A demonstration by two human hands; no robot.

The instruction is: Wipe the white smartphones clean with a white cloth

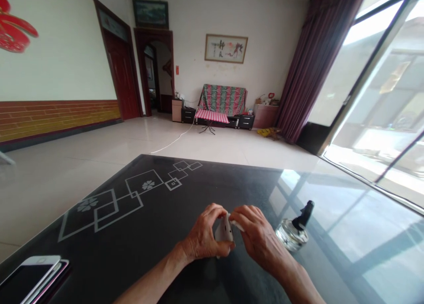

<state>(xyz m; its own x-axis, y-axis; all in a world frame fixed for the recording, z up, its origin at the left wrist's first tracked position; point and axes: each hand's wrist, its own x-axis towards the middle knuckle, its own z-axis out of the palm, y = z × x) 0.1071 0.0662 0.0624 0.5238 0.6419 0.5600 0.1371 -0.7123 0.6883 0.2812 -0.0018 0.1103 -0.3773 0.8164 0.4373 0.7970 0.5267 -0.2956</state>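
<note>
My left hand (207,233) is closed around the edges of a white phone (224,233), held up on end over the black tabletop (139,264). Small dark openings show on the phone's pale surface. Close against its right side is my right hand (256,233), fingers bent over a bit of white cloth (237,226). The cloth is mostly hidden under the fingers, and its contact with the phone is hard to make out. Just right of my right hand stands a clear spray bottle (291,234) with a black trigger head (304,215).
Several phones (31,277) lie stacked at the table's near left. Grey square and flower patterns (129,198) mark the tabletop. Past the table are a pale tiled floor (172,138), a white cord (175,140) and a small table with a striped cover (212,115). Glass doors (380,118) line the right.
</note>
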